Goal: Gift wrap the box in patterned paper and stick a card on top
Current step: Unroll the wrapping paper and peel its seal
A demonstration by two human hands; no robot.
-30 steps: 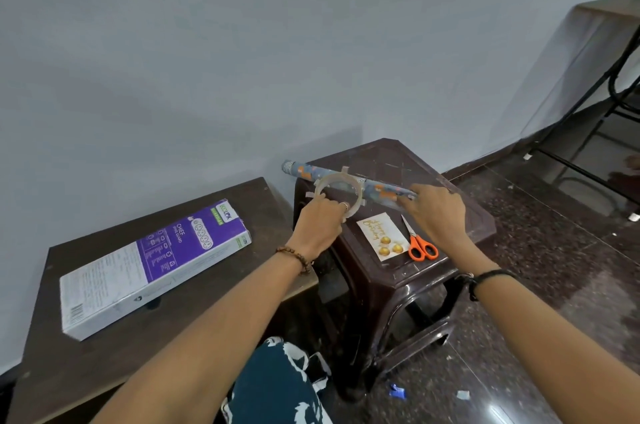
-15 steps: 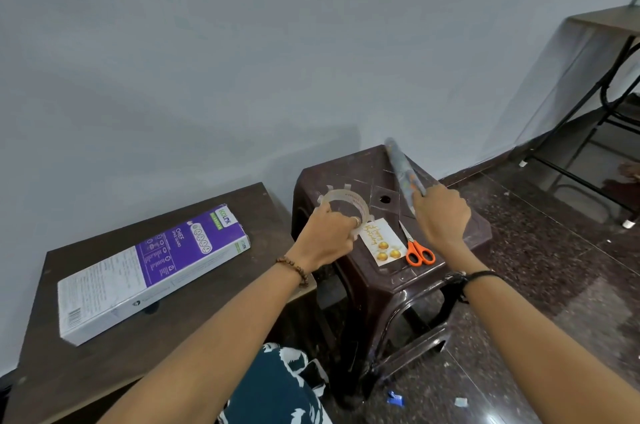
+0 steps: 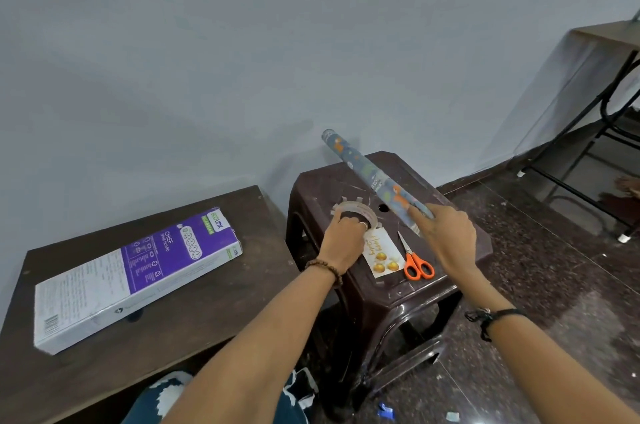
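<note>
Meanwhile, my right hand (image 3: 446, 236) clamps the wrapping-paper roll (image 3: 374, 181) tilted above the stool (image 3: 467, 250); my left hand (image 3: 346, 243) grips the tape roll (image 3: 356, 212). Swinging the roll risks knocking scissors (image 3: 417, 261) or card (image 3: 381, 252) off; the box (image 3: 138, 271) waits unwrapped on the table (image 3: 207, 319).

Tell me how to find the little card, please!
Look at the dark brown plastic stool by the wall, to the right of the low wooden table. On its top, near the front edge, the card lies flat between the left hand holding the tape roll and the orange-handled scissors. It is the only white rectangle there, with gold writing and gold balls.
</note>
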